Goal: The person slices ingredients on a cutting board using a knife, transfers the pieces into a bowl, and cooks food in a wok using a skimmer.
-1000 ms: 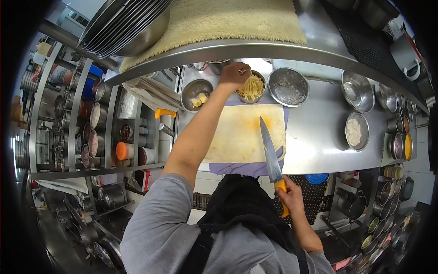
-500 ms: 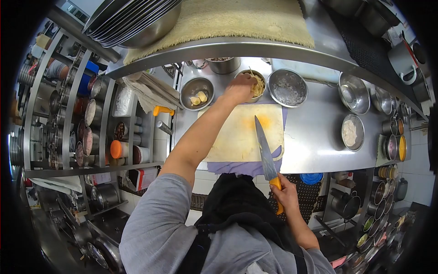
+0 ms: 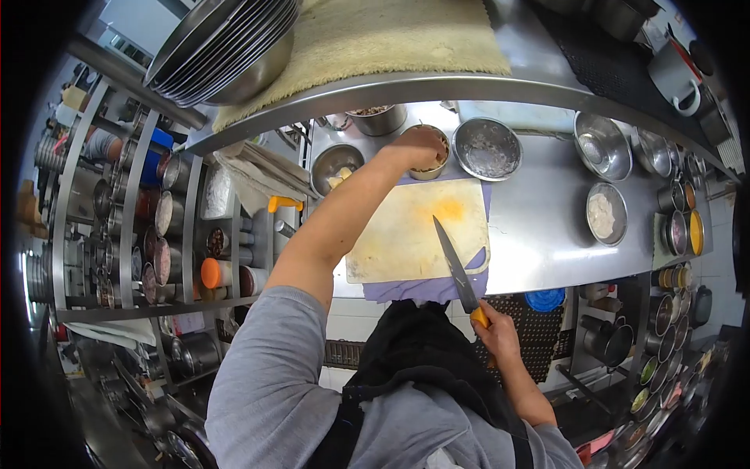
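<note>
My left hand (image 3: 424, 148) reaches into a small round metal container (image 3: 426, 173) at the back of the worktop. Its fingers are hidden down in the container, so I cannot see what they touch. My right hand (image 3: 498, 332) grips a large kitchen knife (image 3: 455, 262) by its orange handle. The blade points away from me, over the right side of a pale cutting board (image 3: 391, 242) with an orange stain. Under the board lies a purple cloth (image 3: 414, 291). Left of the container, a metal bowl (image 3: 324, 160) holds pale yellow pieces, partly behind my forearm.
A floury-looking metal bowl (image 3: 487, 148) stands right of the container, and a metal pot (image 3: 378, 119) behind it. Farther right, a bowl (image 3: 607, 214) holds something white. A steel shelf (image 3: 375, 84) overhangs the back, with stacked bowls (image 3: 226, 55). Racks stand on the left.
My left hand has moved from the container's left edge to over and into it, covering the pale shreds seen before. My right hand still holds the knife; the whole view has shifted slightly.
</note>
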